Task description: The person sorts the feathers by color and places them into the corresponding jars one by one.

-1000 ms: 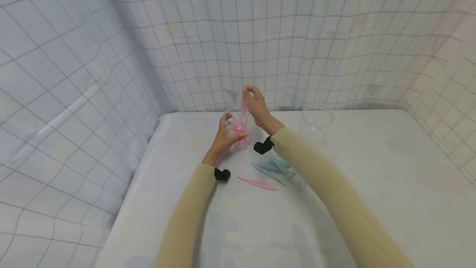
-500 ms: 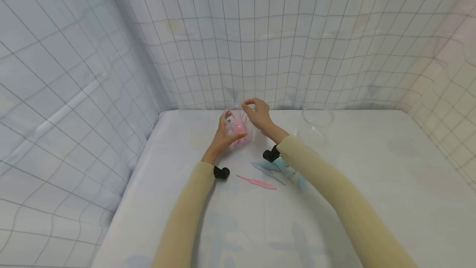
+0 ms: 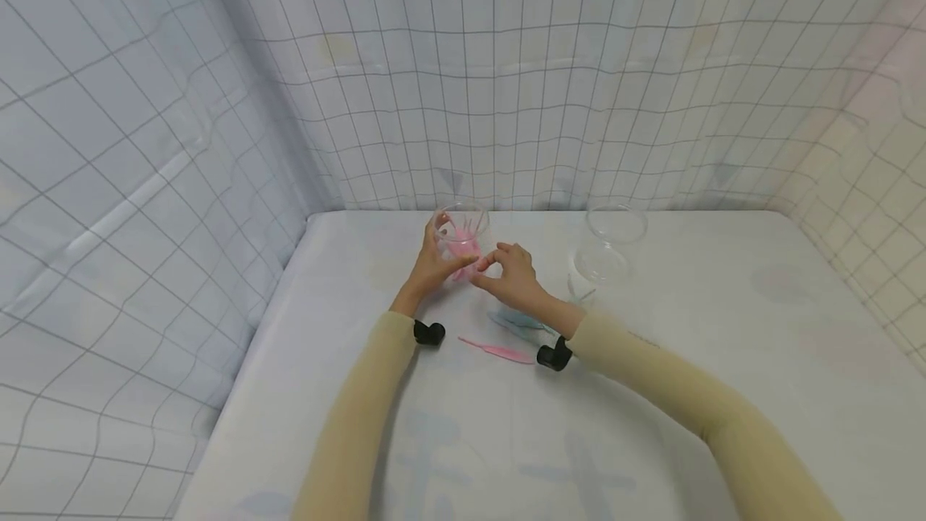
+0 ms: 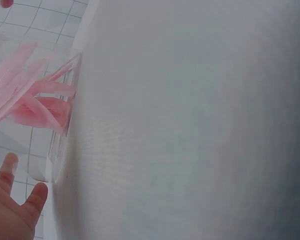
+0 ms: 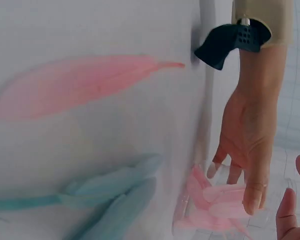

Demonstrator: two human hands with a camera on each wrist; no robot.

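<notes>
Gridded curtain (image 3: 463, 87) rises behind the clear jar (image 3: 485, 233); white table (image 3: 723, 288) runs wide to the jar's right, past a second jar (image 3: 615, 242). I see the left hand (image 3: 432, 264) wrapped round it — pink feathers (image 3: 464, 248) inside — and the right hand (image 3: 515, 275) near its side, thumb and fingers parted. Blue feathers (image 3: 518, 323) lie nearer me than it.

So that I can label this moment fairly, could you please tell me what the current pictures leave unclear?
- Head view: blue feathers, partly hidden by the right forearm.
- Left wrist view: clear container, cut off by the left edge.
- Right wrist view: right hand, mostly beyond the right edge.
- All views: the number of pink feathers inside; they overlap.
</notes>
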